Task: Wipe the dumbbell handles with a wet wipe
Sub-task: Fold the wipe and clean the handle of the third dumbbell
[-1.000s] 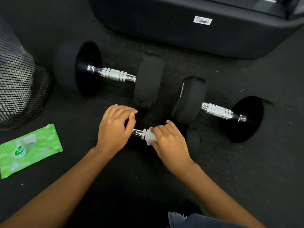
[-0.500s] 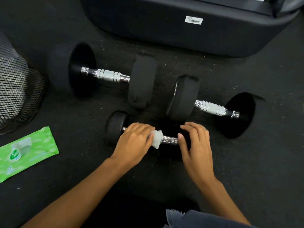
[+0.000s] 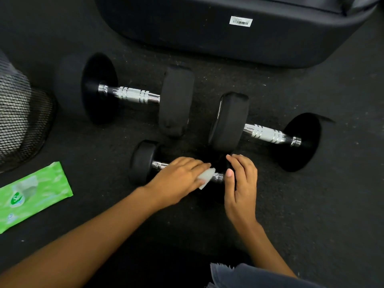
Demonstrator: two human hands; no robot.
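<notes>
A small black dumbbell (image 3: 143, 161) lies on the dark floor nearest me. My left hand (image 3: 178, 179) grips a folded white wet wipe (image 3: 204, 178) around its chrome handle (image 3: 218, 176). My right hand (image 3: 241, 183) holds the dumbbell's right end weight, thumb on the inner side and fingers over the top; that weight is mostly hidden. Two larger dumbbells lie behind it, one with a bare chrome handle at back left (image 3: 133, 94), the other with its handle at right (image 3: 266, 134).
A green pack of wet wipes (image 3: 31, 192) lies on the floor at left. Behind it stands a black mesh basket (image 3: 18, 117). A large black padded base with a barcode label (image 3: 228, 38) spans the back. Dark cloth shows at the bottom edge.
The wipe went from my right hand to my left. My left hand left the left weight and now wipes rightward along the handle; my right hand moved onto the right weight.
</notes>
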